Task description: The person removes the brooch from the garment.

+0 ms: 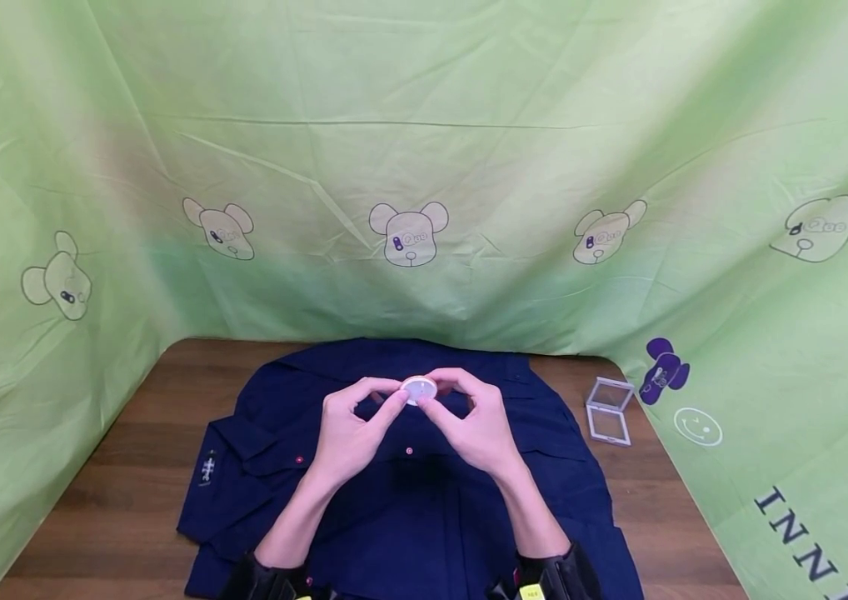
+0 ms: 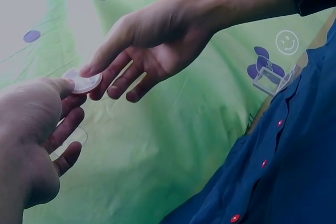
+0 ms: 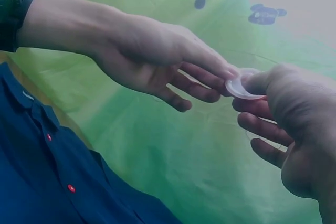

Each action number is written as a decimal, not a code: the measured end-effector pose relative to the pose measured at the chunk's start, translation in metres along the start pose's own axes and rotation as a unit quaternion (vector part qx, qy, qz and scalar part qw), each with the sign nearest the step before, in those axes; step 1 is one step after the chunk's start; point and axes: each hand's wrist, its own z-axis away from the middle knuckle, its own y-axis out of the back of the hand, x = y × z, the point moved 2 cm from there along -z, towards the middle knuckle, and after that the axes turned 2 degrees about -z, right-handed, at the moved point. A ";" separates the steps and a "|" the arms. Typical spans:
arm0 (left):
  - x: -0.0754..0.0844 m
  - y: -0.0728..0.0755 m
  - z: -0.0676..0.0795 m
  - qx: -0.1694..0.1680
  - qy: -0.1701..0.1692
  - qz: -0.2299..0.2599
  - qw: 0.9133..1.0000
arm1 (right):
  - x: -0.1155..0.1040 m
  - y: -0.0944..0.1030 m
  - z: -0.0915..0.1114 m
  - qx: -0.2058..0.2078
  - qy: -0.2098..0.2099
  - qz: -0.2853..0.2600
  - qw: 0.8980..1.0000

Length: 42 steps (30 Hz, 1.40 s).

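Both hands hold a small round disc [image 1: 420, 390], whitish with a pale rim, up in front of the dark blue shirt [image 1: 401, 533]. My left hand [image 1: 349, 435] pinches its left edge between thumb and index finger. On the opposite edge, my right hand [image 1: 478, 427] pinches it the same way. In the left wrist view the disc [image 2: 86, 84] looks translucent, with both thumbs on its upper face. A raised rim shows on the disc [image 3: 237, 88] in the right wrist view. Beneath the hands, the shirt lies spread out, with red buttons down its front.
A small hinged frame [image 1: 609, 410] with clear panes stands unfolded on the wooden table [image 1: 132, 467], right of the shirt. Green cloth [image 1: 409, 308] printed with bear heads hangs behind the table and along both sides.
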 end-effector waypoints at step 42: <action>0.007 -0.002 -0.001 -0.031 -0.030 0.019 0.999 | -0.006 0.002 -0.001 0.026 0.002 -0.027 0.999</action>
